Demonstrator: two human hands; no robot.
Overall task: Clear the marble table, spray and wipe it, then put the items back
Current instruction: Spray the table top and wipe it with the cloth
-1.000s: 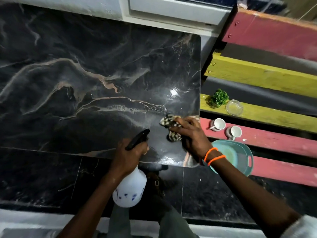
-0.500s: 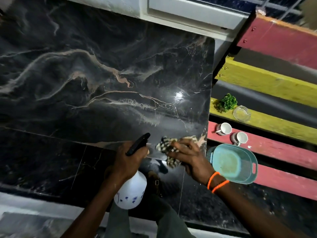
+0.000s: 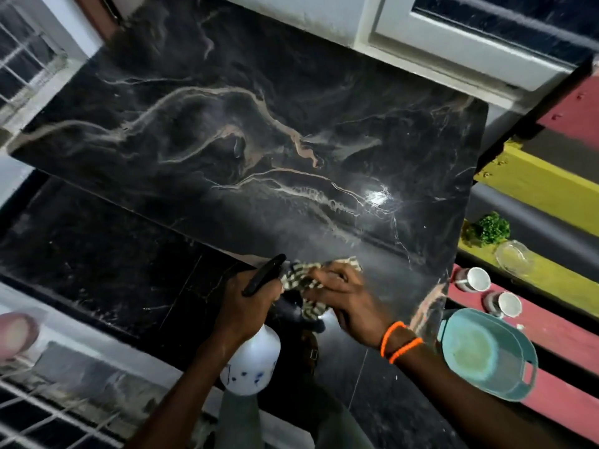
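Note:
The black marble table [image 3: 259,150] with pale veins fills the upper middle and carries no items. My right hand [image 3: 346,296] grips a striped cloth [image 3: 299,280] at the table's near edge. My left hand [image 3: 246,303] holds a white spray bottle [image 3: 251,364] by its black trigger head, just left of the cloth and partly off the edge. On the coloured bench to the right sit a teal tray [image 3: 486,354], two white cups [image 3: 476,279] [image 3: 507,304], a clear glass dish [image 3: 515,257] and a small green plant [image 3: 491,228].
The slatted bench [image 3: 551,189] in red, yellow and grey runs along the table's right side. A white wall and frame [image 3: 421,30] stand behind the table. Dark tiled floor [image 3: 97,270] lies below its near edge, with a white grille at the lower left.
My right hand has dragged the cloth from the table's right part to its near edge, close to the bottle. The view has swung, so the table now sits tilted.

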